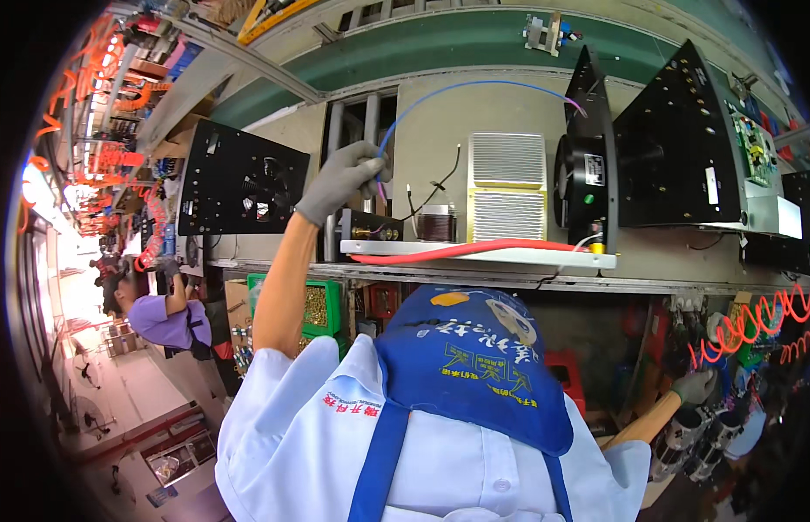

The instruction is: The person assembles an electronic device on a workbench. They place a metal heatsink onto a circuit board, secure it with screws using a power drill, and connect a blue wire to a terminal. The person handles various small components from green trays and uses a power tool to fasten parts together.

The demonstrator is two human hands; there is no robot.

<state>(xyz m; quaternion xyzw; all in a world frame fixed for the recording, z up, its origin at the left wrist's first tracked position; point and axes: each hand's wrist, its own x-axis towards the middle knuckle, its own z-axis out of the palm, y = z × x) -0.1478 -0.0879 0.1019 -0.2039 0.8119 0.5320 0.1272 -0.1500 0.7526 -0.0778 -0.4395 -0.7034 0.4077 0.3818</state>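
My left hand (339, 183), in a grey glove, is closed around one end of a thin blue tube or cable (474, 83). From there the blue line arcs over to an upright black panel with a round fan (572, 178). Below it lies the open unit's white metal base (474, 258), carrying silver finned heat sinks (507, 187), a dark coil-like block (436, 223) and a thick red cable (457, 250). Far to the right, my gloved right hand (696, 385) reaches beside the bench, close to dark cylindrical tools (679, 435); its fingers are too small to make out.
Black panels stand on the bench at left (239, 178) and right (679, 143), the right one beside a green circuit board (753, 148). A green bin of brass parts (316, 306) sits below the bench edge. Red coiled hose (753, 326) hangs at right. Another person (170, 317) works at far left.
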